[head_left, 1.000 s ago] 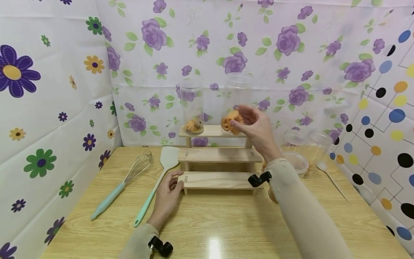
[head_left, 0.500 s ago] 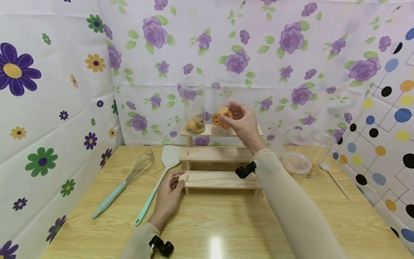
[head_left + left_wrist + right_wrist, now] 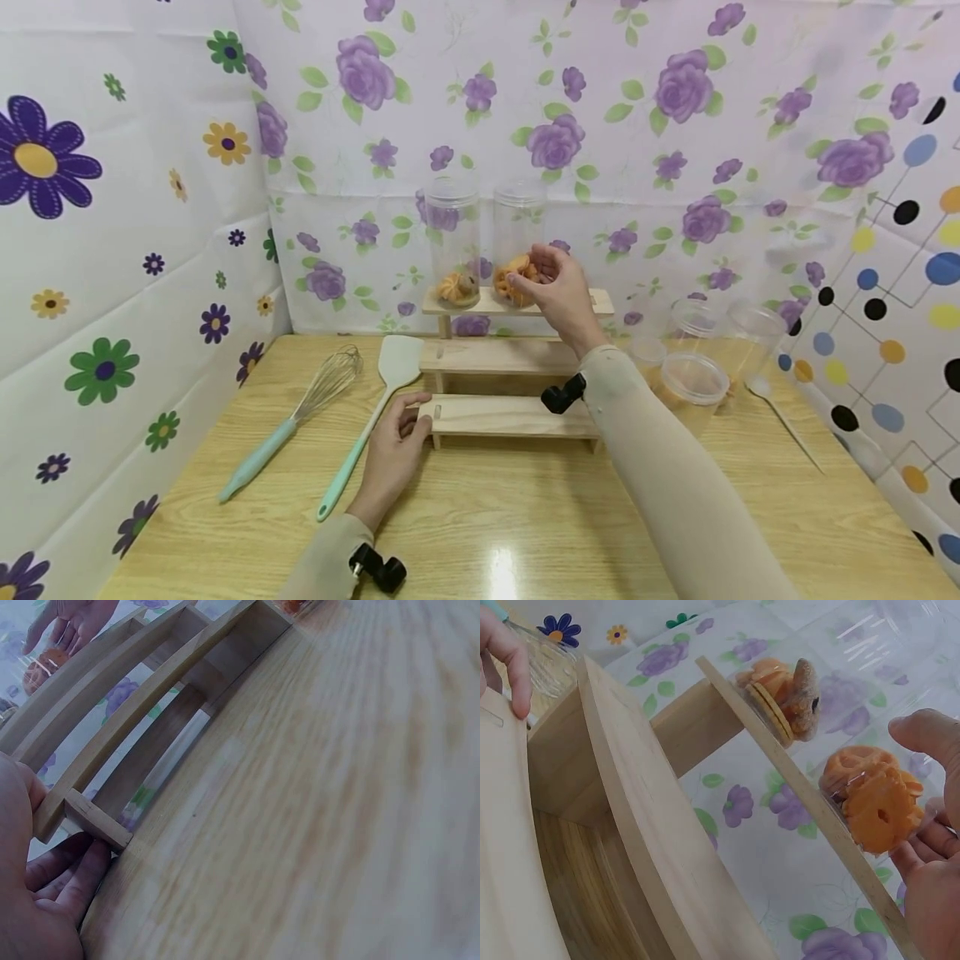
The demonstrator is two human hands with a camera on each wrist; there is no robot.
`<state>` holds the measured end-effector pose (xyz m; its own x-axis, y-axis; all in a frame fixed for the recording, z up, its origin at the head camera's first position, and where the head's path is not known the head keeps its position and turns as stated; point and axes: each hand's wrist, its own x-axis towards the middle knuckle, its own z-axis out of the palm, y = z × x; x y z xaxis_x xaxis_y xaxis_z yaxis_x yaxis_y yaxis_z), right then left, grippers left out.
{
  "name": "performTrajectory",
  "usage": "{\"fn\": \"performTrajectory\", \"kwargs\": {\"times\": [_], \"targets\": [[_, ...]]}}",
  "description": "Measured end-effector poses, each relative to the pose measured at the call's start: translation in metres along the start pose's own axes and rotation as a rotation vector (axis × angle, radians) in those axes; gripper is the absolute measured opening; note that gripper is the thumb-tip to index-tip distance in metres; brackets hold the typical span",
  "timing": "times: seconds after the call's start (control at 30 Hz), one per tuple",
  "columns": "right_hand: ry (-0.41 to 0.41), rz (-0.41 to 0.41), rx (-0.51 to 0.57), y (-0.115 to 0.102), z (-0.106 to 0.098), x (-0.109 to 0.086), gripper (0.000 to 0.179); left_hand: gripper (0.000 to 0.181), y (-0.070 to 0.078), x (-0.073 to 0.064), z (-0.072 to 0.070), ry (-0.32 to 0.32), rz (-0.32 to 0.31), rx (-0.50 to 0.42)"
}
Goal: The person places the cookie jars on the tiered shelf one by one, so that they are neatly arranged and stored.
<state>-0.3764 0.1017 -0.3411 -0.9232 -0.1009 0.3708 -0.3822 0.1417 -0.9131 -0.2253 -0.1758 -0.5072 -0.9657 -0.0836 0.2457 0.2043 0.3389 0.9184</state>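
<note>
A three-tier wooden stand (image 3: 517, 356) has two clear jars on its top tier. My right hand (image 3: 562, 296) curls round the lower part of the right jar (image 3: 517, 225), thumb in front. Ring-shaped and lattice orange cookies (image 3: 877, 802) lie in its bottom, and the jar is upright on the tier. Beside it, apart, stands the left jar (image 3: 452, 233), with a swirled cookie and others (image 3: 780, 697) inside. My left hand (image 3: 395, 450) grips the left end of the lowest tier; in the left wrist view its fingertips (image 3: 86, 874) are at the stand's leg.
Several clear jars (image 3: 693, 379) stand right of the stand, with a long-handled white spoon (image 3: 783, 425) beside them. Left of it lie a white spatula (image 3: 401, 362) with a green handle and a whisk (image 3: 288, 425). Patterned cloths (image 3: 622, 83) close off the back and sides.
My right hand has moved left along the top tier with the right jar, bringing it closer to the left jar, and has lowered slightly. My left hand has stayed on the stand.
</note>
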Motion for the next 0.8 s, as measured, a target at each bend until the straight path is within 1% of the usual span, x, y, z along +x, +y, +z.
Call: {"fn": "performTrajectory", "kwargs": {"times": [0.23,0.47,0.63,0.8], "targets": [[0.004,-0.001,-0.015,0.001,0.001,-0.002,0.076,0.034,0.003,-0.001,0.0,0.007,0.013,-0.004],[0.007,0.011,-0.03,0.002,-0.002,-0.003,0.08,0.033,0.002,0.0,0.002,0.008,0.003,-0.001],[0.003,0.03,-0.049,-0.002,-0.004,-0.008,0.089,0.032,0.001,0.0,0.002,0.007,-0.006,0.002],[0.018,0.001,-0.064,-0.011,-0.01,-0.014,0.096,0.033,0.001,-0.001,0.0,0.004,-0.001,0.005]]}}
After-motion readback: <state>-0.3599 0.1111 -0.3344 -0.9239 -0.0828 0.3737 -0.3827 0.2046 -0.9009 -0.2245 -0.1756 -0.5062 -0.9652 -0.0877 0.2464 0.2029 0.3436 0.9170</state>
